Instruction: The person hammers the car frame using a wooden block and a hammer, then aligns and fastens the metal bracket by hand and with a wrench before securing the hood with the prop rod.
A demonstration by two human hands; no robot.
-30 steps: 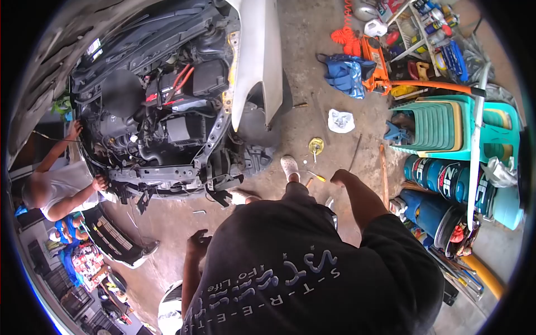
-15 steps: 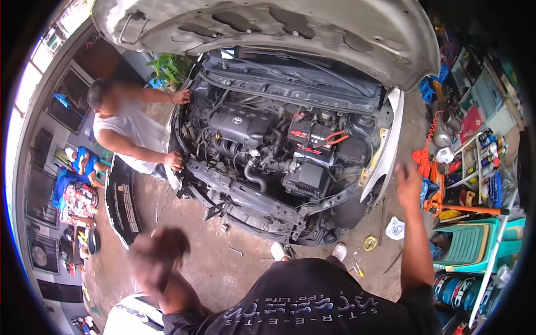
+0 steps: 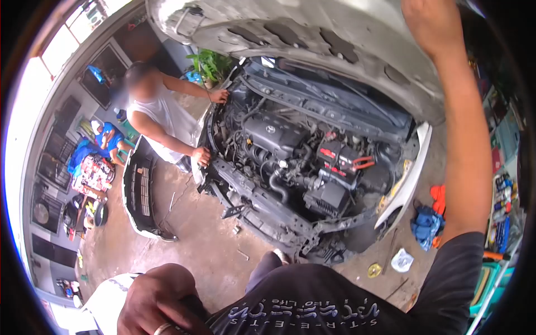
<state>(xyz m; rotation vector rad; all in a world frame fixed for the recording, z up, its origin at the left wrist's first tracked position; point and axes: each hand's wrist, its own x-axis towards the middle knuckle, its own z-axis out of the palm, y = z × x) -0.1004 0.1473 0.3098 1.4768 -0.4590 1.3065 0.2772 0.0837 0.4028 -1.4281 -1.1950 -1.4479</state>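
My right hand (image 3: 432, 27) is raised at the top right, against the underside of the raised hood (image 3: 363, 42) in this view; its fingertips are out of sight. Low at the left, my left hand (image 3: 159, 301) is near my body with its fingers bent together and a ring on one; whatever it may hold is hidden. Below the hood lies the open engine bay, with an engine cover (image 3: 273, 133), a battery (image 3: 338, 159) with red-handled pliers (image 3: 363, 162) on it, and a black box (image 3: 326, 198).
A co-worker (image 3: 167, 120) in a white top has both hands on the car's far side edge. A detached bumper (image 3: 133, 192) lies on the floor at left. Another person (image 3: 109, 139) sits behind. Blue cloth (image 3: 427, 226) and a white bag (image 3: 401, 260) lie at right.
My view has swung left and up to the car. My right hand has risen to the hood; my left hand has come lower and closer to my body. The co-worker's hands stay on the car.
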